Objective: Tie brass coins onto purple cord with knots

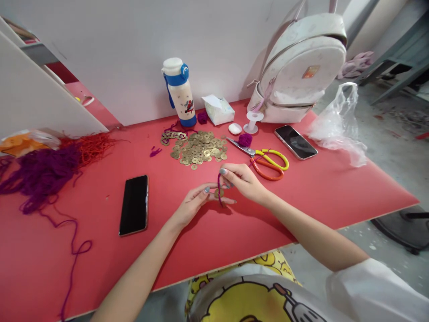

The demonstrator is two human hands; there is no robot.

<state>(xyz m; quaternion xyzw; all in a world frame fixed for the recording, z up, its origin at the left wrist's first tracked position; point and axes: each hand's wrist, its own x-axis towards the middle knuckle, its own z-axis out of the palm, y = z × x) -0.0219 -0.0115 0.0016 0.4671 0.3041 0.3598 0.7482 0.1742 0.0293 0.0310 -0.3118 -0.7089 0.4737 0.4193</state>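
Between thumb and fingers, my left hand [197, 199] holds a round brass coin [217, 193] with a hole in it. A purple yarn strand [219, 181] runs across the coin, and my right hand [243, 179] pinches its upper part just above. The strand's lower end hangs below the coin. Beyond my hands lies a heap of brass coins [201, 150], with a strung row of coins [172, 135] at its left. Scissors [264, 158] with one yellow and one orange handle rest right of the heap, beside a small purple yarn ball [245, 140].
A black phone [134, 205] lies left, another phone [296, 142] right. Purple yarn [43, 170] and red yarn [97, 147] are piled at far left. Along the back stand a bottle [179, 91], a tissue pack [219, 111], a spool [253, 121], a white backpack [298, 71] and a plastic bag [342, 125].
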